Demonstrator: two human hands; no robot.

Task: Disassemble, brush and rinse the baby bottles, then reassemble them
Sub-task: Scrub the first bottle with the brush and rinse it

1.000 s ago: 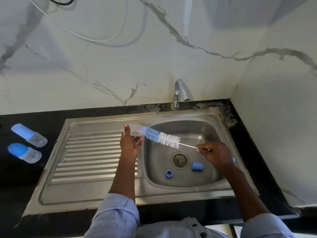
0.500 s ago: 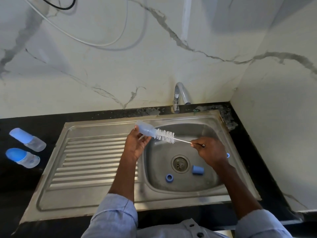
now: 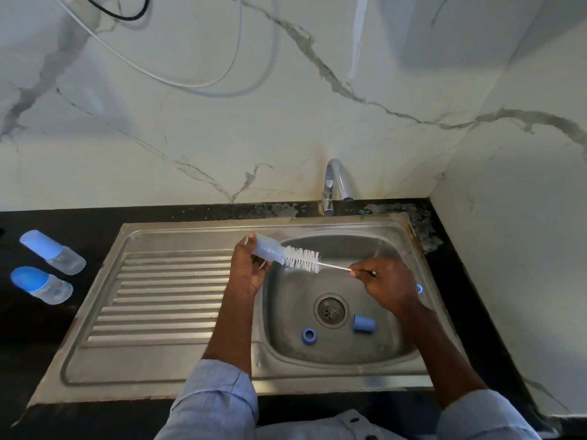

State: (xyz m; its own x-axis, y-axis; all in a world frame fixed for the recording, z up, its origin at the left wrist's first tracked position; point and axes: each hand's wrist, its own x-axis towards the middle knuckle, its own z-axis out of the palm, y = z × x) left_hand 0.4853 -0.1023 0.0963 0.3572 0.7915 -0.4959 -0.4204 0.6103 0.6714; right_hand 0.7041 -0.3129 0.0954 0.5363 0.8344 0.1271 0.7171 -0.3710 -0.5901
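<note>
The person wears a light blue buttoned shirt (image 3: 317, 423) with sleeves pushed up.

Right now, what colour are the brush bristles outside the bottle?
White, on the brush at the bottle mouth; head view.

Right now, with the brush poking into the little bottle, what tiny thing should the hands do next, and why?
Probably push the brush further in. The left hand grips the open bottle over the sink, and the right hand pinches the wire handle, but most of the white bristles are outside the neck, so the bottom likely is not scrubbed yet.
</note>
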